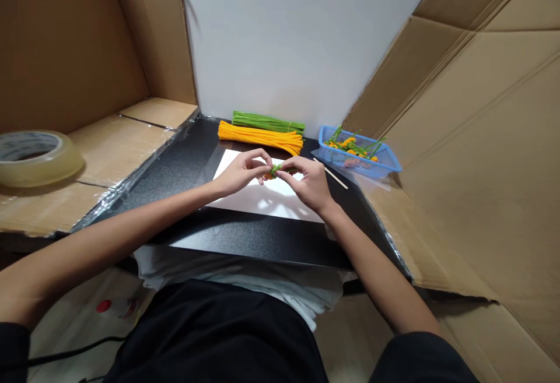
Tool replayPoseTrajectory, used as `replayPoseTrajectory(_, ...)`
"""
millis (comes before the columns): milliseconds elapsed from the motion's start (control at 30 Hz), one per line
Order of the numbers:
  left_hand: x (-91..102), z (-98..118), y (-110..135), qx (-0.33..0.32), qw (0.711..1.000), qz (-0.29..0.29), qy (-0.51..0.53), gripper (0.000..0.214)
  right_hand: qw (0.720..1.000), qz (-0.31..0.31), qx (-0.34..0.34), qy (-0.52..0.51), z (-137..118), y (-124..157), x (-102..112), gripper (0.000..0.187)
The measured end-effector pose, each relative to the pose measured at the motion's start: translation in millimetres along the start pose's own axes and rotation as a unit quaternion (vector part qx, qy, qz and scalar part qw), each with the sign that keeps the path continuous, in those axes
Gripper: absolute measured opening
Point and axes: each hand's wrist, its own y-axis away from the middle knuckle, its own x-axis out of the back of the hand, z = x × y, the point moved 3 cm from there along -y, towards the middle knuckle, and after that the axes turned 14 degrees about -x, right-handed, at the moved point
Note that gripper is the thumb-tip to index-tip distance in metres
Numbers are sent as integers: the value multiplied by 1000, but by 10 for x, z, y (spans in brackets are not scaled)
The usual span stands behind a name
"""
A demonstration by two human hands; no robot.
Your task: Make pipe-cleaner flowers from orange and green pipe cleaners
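Between my two hands, above a white sheet, is a small pipe-cleaner flower with green and orange parts. My left hand pinches it from the left, thumb and forefinger closed on it. From the other side, the fingers of my right hand are pinched on its green part. Fingertips partly cover the flower, so its full shape is hidden. Beyond the sheet lie a bundle of orange pipe cleaners and, behind it, a bundle of green pipe cleaners.
A blue basket at the right holds several orange-and-green flowers. Near it, a thin pale stick lies on the black table. A large tape roll sits on cardboard at left. Cardboard walls flank the table.
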Motion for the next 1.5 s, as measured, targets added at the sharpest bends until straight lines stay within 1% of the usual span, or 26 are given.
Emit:
replayPoseTrajectory(167,10,-70,17,11,1000,-10,-23,35,1000,-4,-11,0,1,-2,-6,20)
replayPoseTrajectory(300,5,-131,35,-3,999,-20,-30,44,999,-6,-28,-25,3,6,-35,20)
replayPoseTrajectory(400,-10,-149,56,-16,998,-31,-49,41,999,1,-27,-22,3,11,-46,17)
replayPoseTrajectory(500,-25,-149,75,-14,997,-35,-67,39,1000,6,-22,-10,2,9,-40,15)
replayPoseTrajectory(733,-29,-155,98,-28,997,-45,-59,40,1000,-4,-10,-13,-18,6,-21,17)
replayPoseTrajectory(833,-23,-164,105,-42,997,-38,-48,40,1000,-4,2,-5,-36,14,-27,14)
replayPoseTrajectory(933,-29,-168,112,-50,998,-28,-35,39,999,1,32,13,-59,30,-30,10)
replayPoseTrajectory(1033,-38,-179,120,-40,998,-22,-33,37,998,-2,59,34,-74,52,-40,9)
replayPoseTrajectory(1133,-43,-177,124,-34,999,-12,-39,39,997,2,69,44,-83,70,-60,9)
replayPoseTrajectory(1200,-46,-165,123,-41,998,-4,-40,40,998,24,55,29,-78,74,-72,7)
replayPoseTrajectory(1300,-48,-142,123,-61,997,9,-47,38,998,48,-10,-42,-25,65,-104,12)
replayPoseTrajectory(1400,-56,-134,132,-87,994,18,-59,32,990,31,-60,-126,46,54,-159,25)
replayPoseTrajectory(1500,-69,-149,145,-110,992,21,-53,31,983,18,-74,-167,86,55,-197,28)
